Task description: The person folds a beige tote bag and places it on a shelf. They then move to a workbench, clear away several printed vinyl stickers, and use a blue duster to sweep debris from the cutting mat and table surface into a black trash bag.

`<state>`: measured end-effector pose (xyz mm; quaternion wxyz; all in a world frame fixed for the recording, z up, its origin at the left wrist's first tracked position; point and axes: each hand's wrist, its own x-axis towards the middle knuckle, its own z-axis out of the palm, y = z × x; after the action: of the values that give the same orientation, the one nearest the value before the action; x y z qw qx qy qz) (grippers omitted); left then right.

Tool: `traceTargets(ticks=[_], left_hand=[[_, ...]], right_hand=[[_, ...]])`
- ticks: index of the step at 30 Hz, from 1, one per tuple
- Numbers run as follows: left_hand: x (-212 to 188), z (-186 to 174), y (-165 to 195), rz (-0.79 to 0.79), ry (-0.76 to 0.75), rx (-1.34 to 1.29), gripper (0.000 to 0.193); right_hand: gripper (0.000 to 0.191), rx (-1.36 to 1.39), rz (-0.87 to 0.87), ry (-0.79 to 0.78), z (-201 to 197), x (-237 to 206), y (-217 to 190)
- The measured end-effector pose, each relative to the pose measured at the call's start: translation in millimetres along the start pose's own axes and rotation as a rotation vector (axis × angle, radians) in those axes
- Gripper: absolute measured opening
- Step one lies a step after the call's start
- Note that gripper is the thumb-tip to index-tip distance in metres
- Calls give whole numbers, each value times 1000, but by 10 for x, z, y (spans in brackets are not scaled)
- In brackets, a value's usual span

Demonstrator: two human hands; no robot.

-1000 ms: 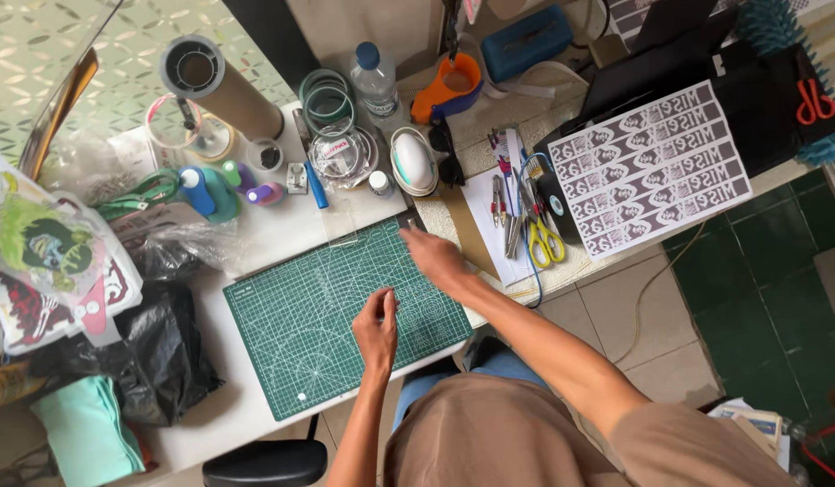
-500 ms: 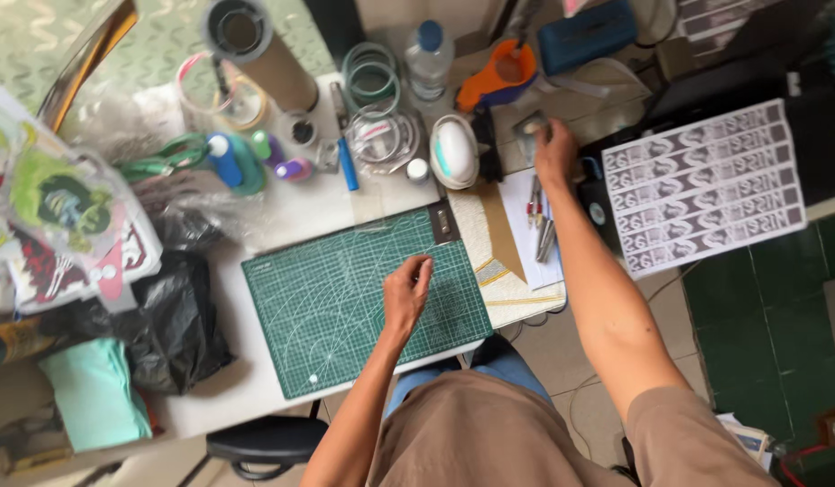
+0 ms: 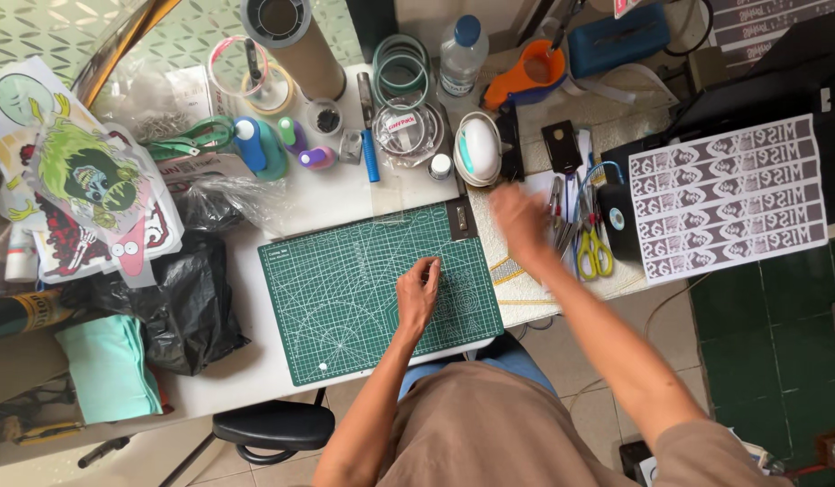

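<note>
The white table (image 3: 345,194) is seen from above, crowded w/ craft gear. The biggest item on it, the green cutting mat (image 3: 363,289), is laid at a slight tilt near the front edge. Right of the table, a printed sheet (image 3: 728,198) of black-and-white strips is spread over a dark box. At far left, cartoon stickers (image 3: 83,180) are piled above a black plastic bag (image 3: 178,298).

The left hand (image 3: 417,293) is pressed onto the mat's right half, fingers loosely curled together, nothing seen gripped. The right hand (image 3: 518,221) is caught blurred just off the mat's right edge, over the pale cloth; whether its fingers are apart or closed on anything can't be told. Just beside it, approx. touching range, a bundle of tools is laid out w/ yellow-handled scissors (image 3: 595,252) at the near end.

Further back: a cardboard tube (image 3: 295,41), a water bottle (image 3: 461,54), 1 white oval case (image 3: 479,149), and a small blue craft knife (image 3: 370,149).
</note>
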<state>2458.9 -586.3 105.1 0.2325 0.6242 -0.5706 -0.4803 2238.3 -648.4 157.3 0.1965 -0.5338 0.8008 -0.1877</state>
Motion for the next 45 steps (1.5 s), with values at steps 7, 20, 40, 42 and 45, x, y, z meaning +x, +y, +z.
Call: traceTargets(ticks=[7, 20, 40, 42, 45], left_hand=[[60, -20, 123, -56, -18, -3, 29], [-87, 169, 216, -62, -12, 8, 30], [356, 281, 532, 27, 129, 62, 38], [351, 296, 538, -25, 113, -8, 39], [346, 324, 537, -144, 131, -152, 40]], right_hand=[[52, -307, -224, -39, 492, -472, -370], [27, -241, -165, 31, 499, -401, -385], [55, -17, -144, -148, 349, -505, -422], [55, 60, -67, -177, 334, -533, -449], [61, 6, -134, -80, 354, -603, -494]])
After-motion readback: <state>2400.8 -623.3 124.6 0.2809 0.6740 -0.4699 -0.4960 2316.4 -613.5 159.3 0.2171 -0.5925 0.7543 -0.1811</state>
